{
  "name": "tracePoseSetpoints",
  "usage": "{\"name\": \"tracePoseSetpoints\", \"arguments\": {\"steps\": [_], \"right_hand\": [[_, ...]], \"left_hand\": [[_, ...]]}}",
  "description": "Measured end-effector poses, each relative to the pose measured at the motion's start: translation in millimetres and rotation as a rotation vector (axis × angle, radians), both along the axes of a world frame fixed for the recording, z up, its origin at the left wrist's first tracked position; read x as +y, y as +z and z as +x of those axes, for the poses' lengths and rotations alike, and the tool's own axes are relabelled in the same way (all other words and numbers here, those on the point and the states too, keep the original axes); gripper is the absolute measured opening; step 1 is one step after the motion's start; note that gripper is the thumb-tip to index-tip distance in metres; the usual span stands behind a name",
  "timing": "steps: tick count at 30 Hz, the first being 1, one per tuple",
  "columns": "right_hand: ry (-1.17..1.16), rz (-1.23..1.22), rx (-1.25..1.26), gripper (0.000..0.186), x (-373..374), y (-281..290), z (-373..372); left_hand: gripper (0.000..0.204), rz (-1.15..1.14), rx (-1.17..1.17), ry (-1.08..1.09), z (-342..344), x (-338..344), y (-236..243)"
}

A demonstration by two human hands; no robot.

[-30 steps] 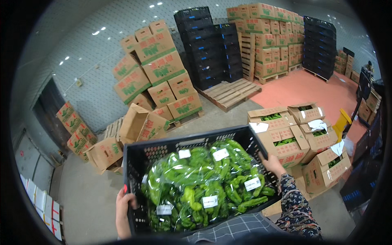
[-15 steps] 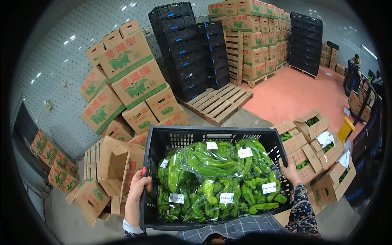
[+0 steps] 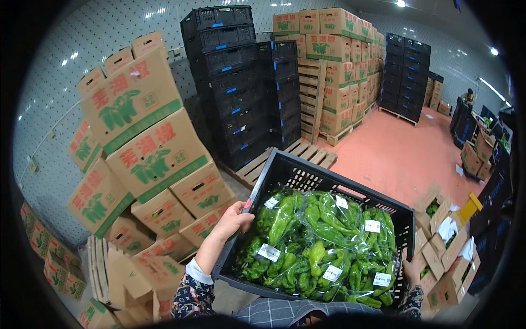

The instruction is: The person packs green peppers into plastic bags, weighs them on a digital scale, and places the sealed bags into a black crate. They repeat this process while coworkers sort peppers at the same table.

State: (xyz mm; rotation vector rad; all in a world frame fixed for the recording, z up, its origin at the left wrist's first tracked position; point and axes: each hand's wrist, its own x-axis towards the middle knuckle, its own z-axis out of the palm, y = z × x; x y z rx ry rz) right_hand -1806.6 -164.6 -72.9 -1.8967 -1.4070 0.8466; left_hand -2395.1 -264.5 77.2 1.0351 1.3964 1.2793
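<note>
I hold a black plastic crate (image 3: 405, 219) filled with clear bags of long green peppers (image 3: 334, 225), several with white labels. My left hand (image 3: 233, 222) is closed on the crate's left side, near a small red tag. My right hand (image 3: 409, 270) grips the right side low down, partly hidden by the rim. The crate sits at an angle in front of my body, its back left corner close to a wooden pallet (image 3: 316, 154) as seen from above.
Leaning stacks of cardboard cartons (image 3: 145, 129) rise at my left, with flattened cardboard (image 3: 131, 274) below. Tall black crate stacks (image 3: 224, 88) stand ahead beside palletised cartons (image 3: 334, 44). Open pepper boxes (image 3: 444, 257) and a yellow pallet-jack part (image 3: 470, 211) are at right, before pink floor (image 3: 378, 159).
The view has moved toward the cartons and black stacks, which look larger. The crate has turned clockwise and shifted right in view, still in both hands. The open boxes have slid lower right.
</note>
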Motion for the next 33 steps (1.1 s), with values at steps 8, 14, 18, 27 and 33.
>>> {"name": "tracePoseSetpoints", "arguments": {"steps": [8, 14, 18, 27, 33], "right_hand": [[-0.068, 0.024, -0.085, 0.028, 164.5, -3.9, -79.2], [-0.045, 0.014, -0.026, 0.019, 258.7, 57.4, -173.3], [-0.064, 0.033, 0.324, 0.009, 294.8, 22.7, -158.4], [-0.159, -0.101, 0.863, 0.010, 472.8, -55.2, -170.6], [-0.226, -0.175, 0.915, 0.018, 589.6, -76.0, -210.9]], "left_hand": [[0.028, -0.019, -0.079, -0.001, -90.8, 171.7, -15.1], [0.027, 0.056, -0.106, -0.091, -146.6, 329.7, -25.1], [0.029, -0.003, -0.097, -0.161, -161.5, 420.7, -40.4], [0.038, -0.026, 0.254, -0.202, -191.9, 628.8, -40.8], [0.043, -0.092, 0.221, -0.167, -242.5, 712.0, -65.3]]}}
